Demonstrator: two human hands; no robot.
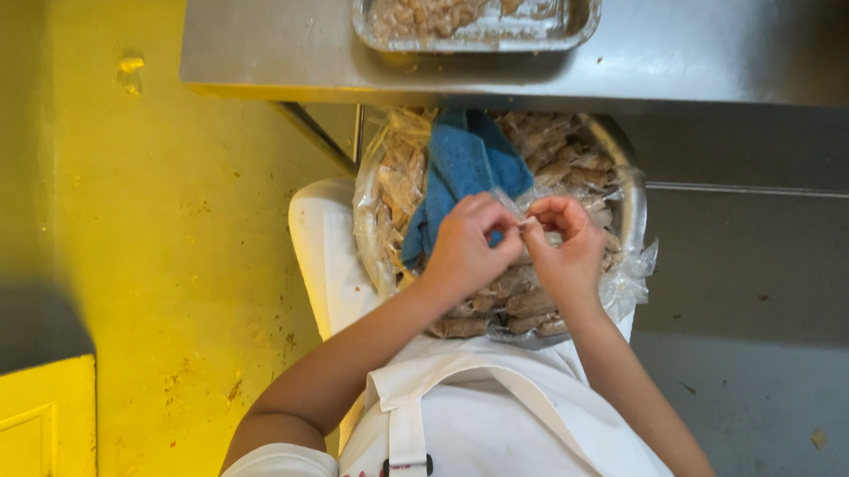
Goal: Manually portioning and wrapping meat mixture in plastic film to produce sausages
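My left hand (pixel 464 248) and my right hand (pixel 566 248) meet over a round metal bowl (pixel 629 191) on my lap. Between the fingertips of both hands is pinched a small clear-wrapped piece (pixel 525 222). The bowl is lined with a clear plastic bag (pixel 385 221) and filled with several small wrapped brown pieces (pixel 556 164). A blue cloth (pixel 464 164) lies over the far left part of the bowl, just beyond my left hand.
A steel table (pixel 705 40) runs across the top, with a metal tray (pixel 578 18) of crumbly brownish food on it. A white seat (pixel 324 253) shows left of the bowl. Yellow surface (pixel 134 234) lies to the left, grey floor (pixel 786 297) to the right.
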